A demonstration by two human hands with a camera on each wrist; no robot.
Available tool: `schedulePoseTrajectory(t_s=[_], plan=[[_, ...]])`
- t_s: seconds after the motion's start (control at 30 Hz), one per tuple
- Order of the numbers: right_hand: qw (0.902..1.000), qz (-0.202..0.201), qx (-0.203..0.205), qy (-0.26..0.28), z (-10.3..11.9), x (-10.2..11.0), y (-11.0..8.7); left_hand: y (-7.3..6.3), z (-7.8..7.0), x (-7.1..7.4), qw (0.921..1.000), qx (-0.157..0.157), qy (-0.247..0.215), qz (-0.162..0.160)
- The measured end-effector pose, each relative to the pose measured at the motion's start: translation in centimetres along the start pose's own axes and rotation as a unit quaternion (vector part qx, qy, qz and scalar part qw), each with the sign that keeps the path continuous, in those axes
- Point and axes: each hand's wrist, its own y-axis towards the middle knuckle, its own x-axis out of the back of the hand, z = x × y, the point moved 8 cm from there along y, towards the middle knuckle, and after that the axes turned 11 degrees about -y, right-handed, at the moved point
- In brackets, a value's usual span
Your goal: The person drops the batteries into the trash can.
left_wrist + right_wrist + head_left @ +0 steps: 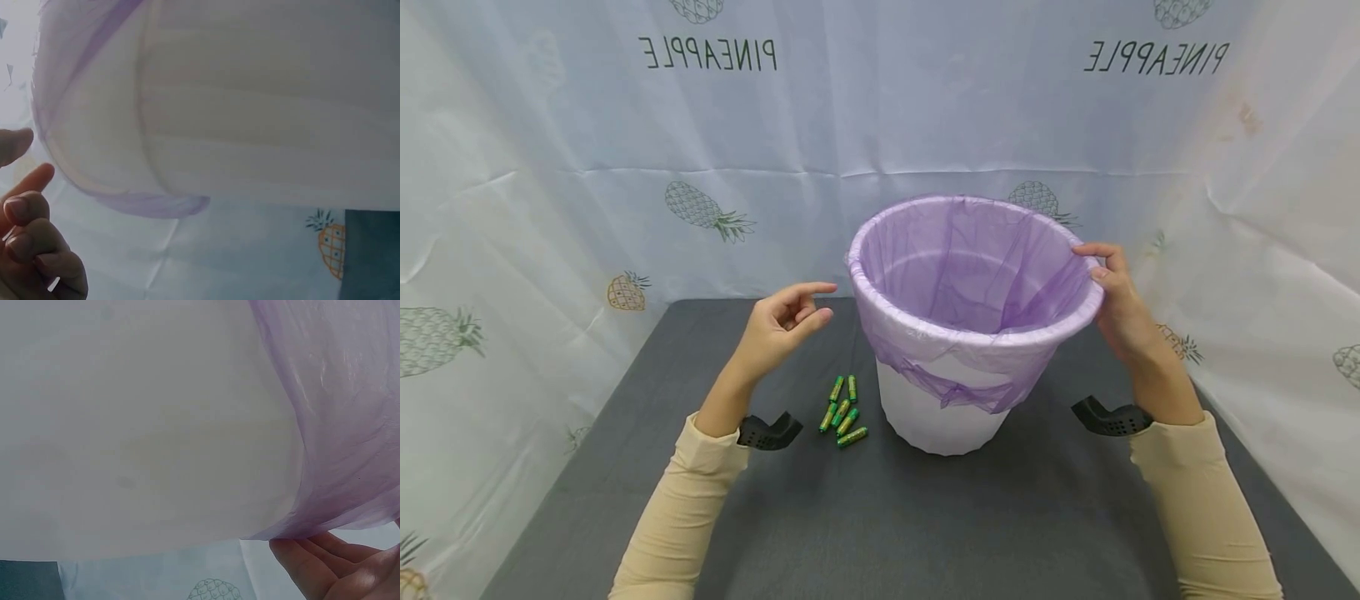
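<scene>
A white trash can [917, 417] stands upright on the dark table, lined with a sheer purple trash bag [955, 283] whose top is folded over the rim and hangs down outside. My right hand [1123, 304] grips the can's right rim through the bag, index fingertip and thumb at the top edge. In the right wrist view, its fingers [312, 562] partly disappear behind the purple film. Just off the left rim, my left hand [786, 321] holds nothing. Its index finger and thumb stretch apart toward the can, the other fingers folded in.
Several green batteries [842, 410] lie on the dark tabletop [925, 517] left of the can. A pineapple-print curtain [775, 125] hangs behind and along both sides. Each wrist wears a black camera mount [767, 432].
</scene>
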Motion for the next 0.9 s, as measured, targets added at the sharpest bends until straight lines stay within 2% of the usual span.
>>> schedulePoseTrajectory(t_s=[0.23,0.43,0.63,0.9], plan=[[1.0000,0.005,0.002,-0.005,0.1,0.0,0.0,-1.3,1.8,0.0,0.9993,0.013,0.001,0.034],[0.9999,0.007,0.004,-0.009,0.2,-0.1,-0.1,-2.6,3.7,0.0,0.9973,0.040,0.013,0.060],[1.0000,-0.002,-0.001,-0.006,0.1,-0.1,-0.1,-3.8,5.0,0.3,0.9950,0.072,0.024,0.064],[0.9999,0.001,0.009,0.006,0.2,-0.1,-0.1,-4.9,6.5,0.8,0.9940,0.080,0.028,0.068]])
